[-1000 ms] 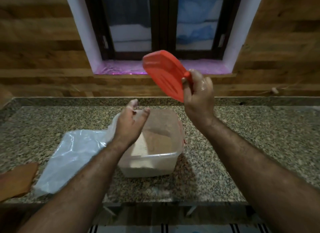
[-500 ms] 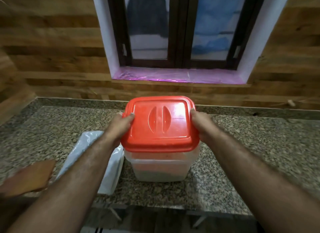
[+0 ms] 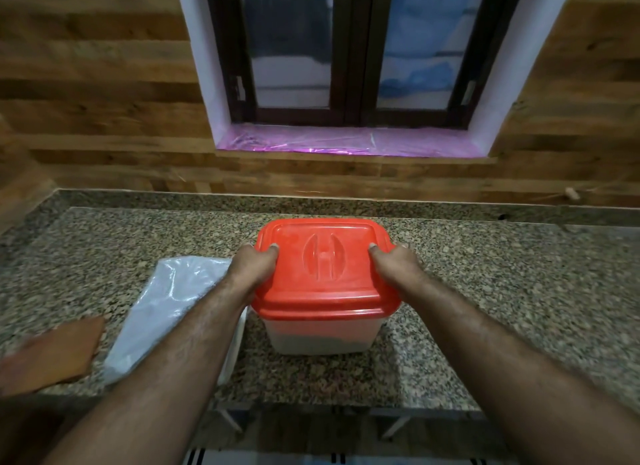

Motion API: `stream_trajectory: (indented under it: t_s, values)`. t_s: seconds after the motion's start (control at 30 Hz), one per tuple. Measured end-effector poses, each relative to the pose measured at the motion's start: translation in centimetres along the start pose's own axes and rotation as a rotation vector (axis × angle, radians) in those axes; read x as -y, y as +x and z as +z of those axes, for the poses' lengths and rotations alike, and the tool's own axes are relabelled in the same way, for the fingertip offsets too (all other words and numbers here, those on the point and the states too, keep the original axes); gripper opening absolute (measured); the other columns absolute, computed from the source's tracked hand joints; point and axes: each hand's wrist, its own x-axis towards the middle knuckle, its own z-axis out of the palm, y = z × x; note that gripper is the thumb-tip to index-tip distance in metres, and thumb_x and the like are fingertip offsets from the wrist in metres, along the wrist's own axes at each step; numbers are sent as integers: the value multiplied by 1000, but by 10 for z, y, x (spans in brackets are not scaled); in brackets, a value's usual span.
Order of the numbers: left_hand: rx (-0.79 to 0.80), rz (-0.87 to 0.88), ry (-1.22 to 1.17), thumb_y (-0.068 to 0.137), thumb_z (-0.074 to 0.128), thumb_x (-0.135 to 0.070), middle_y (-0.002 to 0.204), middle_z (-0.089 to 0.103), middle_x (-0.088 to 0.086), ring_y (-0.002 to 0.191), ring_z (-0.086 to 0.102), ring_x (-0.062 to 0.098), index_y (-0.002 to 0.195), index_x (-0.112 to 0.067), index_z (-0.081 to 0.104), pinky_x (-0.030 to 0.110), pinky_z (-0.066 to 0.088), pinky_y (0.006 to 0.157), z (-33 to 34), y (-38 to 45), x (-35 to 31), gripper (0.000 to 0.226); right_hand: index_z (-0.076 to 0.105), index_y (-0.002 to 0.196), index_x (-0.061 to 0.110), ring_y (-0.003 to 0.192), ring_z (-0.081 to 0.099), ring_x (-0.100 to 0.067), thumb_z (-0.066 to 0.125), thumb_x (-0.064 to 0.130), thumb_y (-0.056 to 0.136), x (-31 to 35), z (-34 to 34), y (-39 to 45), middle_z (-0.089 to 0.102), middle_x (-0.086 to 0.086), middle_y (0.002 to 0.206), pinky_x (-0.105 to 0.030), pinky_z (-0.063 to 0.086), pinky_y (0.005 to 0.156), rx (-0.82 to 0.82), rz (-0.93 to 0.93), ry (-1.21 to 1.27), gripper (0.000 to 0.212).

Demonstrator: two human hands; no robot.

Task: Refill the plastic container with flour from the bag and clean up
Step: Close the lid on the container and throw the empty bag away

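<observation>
Now the translucent, square-sided plastic container (image 3: 320, 336) stands on the speckled granite countertop (image 3: 502, 291), near its front edge, with the red moulded plastic lid (image 3: 322, 274) sitting on top and a pale layer of what seems to be flour showing through the lower wall. The left hand (image 3: 254, 269) grips the lid's left edge, thumb curled onto the top and the other fingers wrapped down out of sight; the right hand (image 3: 394, 267) mirrors it on the right edge in the same clamping hold.

The step looks to be sealing the lid. To do it well, the thumbs should press straight down while the hidden fingers brace under the rim, working around each corner until the lip sits level all the way round; from here the near edge appears flush, but the far edge cannot be judged. Pressure should stay even on both sides, since a lopsided push could tip the container or pop the opposite corner up.

Just beside the container on the left lies the crumpled clear plastic bag (image 3: 173, 308), flattened and apparently spent, partly under the left forearm. Further left a brown board-like piece (image 3: 55, 353) rests at the counter edge. Both likely belong to the clean-up that follows.
</observation>
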Motion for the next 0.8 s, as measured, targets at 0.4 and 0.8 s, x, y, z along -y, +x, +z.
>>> stream_trajectory:
  t_s: [0.4, 0.8]
  values:
    - [188, -25, -95, 95, 77, -51, 116, 79, 11, 87, 80, 25, 141, -1, 60, 37, 66, 70, -14, 4, 0, 70, 61, 138, 6, 89, 77, -29, 55, 53, 106, -3, -9, 11, 76, -13, 109, -35, 63, 70, 158, 31, 69, 58]
    - [333, -298, -440, 82, 87, -52, 97, 83, 13, 84, 81, 30, 117, -9, 78, 48, 64, 92, -32, -11, 21, 57, 61, 129, 8, 103, 78, -40, 80, 44, 91, -27, -12, 2, 80, -18, 113, -56, 59, 100, 430, 202, 565, 55]
